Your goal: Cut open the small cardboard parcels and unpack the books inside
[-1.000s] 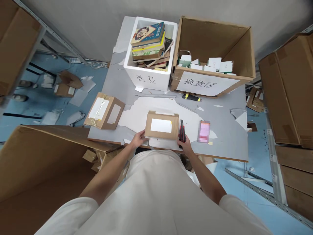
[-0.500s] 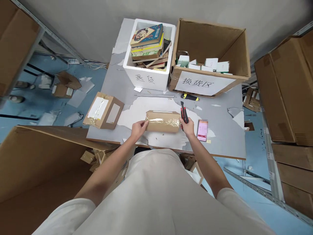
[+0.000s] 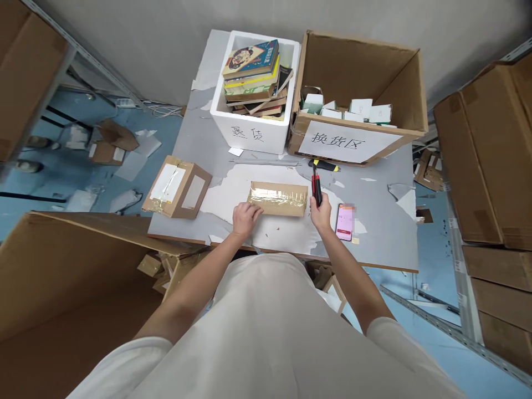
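So the big thing here is the table (image 3: 382, 238), with an open carton (image 3: 357, 61) and a white foam box (image 3: 272, 145) along its far side. On the near half, pretty much dead centre in front of the person, sits the brown parcel (image 3: 286, 211), long axis running left to right, so it's basically crosswise to whoever's standing there. A shiny strip of tape (image 3: 276, 195) runs the same way along it, end to end as far as I can see. Now the hands: the left hand (image 3: 246, 217) is the closer one, fingers bent and touching the parcel's near left corner. Can't tell if it's really gripping or just pressing down. The right hand (image 3: 321, 213) is off the parcel, just beside its right end, so from there the parcel lies to the left. It's got its fingers wrapped around a red-and-black cutter (image 3: 316, 190), aimed away from the body, so roughly square to the tape line instead of along it, which imo is the relation that matters most. A phone (image 3: 344, 220) lies just right of that hand. Smallest bit is the cutter's tip, which overlaps a black-and-yellow knife (image 3: 329, 166) from this angle; no idea how high it's held.
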A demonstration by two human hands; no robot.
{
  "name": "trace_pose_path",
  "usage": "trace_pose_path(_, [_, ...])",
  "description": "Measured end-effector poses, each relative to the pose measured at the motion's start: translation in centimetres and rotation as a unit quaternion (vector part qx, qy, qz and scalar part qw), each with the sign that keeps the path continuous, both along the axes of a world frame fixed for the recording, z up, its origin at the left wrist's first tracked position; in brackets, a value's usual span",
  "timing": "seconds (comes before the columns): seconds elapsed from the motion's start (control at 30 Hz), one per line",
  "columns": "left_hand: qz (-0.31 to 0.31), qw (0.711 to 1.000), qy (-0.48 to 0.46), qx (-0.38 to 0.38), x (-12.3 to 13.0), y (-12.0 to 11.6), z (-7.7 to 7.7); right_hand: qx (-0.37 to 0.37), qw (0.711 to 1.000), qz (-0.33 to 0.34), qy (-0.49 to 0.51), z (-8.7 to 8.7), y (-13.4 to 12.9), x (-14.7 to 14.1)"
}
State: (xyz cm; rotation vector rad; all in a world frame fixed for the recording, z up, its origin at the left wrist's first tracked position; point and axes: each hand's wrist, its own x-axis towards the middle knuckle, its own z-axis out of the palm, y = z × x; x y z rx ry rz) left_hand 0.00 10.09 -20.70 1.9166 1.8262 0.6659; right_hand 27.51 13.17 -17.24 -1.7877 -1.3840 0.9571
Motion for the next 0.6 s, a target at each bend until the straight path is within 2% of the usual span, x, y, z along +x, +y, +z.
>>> trace_pose_path(0.03, [-0.029,1.0,0.011,-0.001,0.1,-0.3,0.0,0.029,0.999,0.034,-0.031,0.7,-0.3,0.1])
trace_pose_path(0.1, [-0.067,0.997,0.026,0.006,0.2,-0.8,0.1,0.068,0.981,0.162,-0.077,2.2,-0.3,0.0])
trace_pose_path(0.2, [-0.106,0.994,0.03,0.017,0.1,-1.2,0.0,0.051,0.92,0.369,-0.122,3.9,0.8,-0.9])
trace_pose_path(0.27, [-0.119,0.992,0.025,0.014,0.0,-1.1,-0.2,0.032,0.88,0.444,-0.167,4.4,2.1,-2.1])
trace_pose_path(0.37, [-0.122,0.992,0.011,0.01,-0.2,-0.5,-0.6,0.029,0.843,0.49,-0.221,4.5,4.1,-4.0])
trace_pose_path(0.47, [-0.125,0.992,-0.005,0.009,-0.3,-0.1,-0.9,0.027,0.831,0.502,-0.239,4.4,5.6,-5.6])
trace_pose_path(0.6, [-0.124,0.992,-0.005,0.011,-0.4,0.1,-1.0,0.02,0.817,0.517,-0.254,4.6,6.3,-6.8])
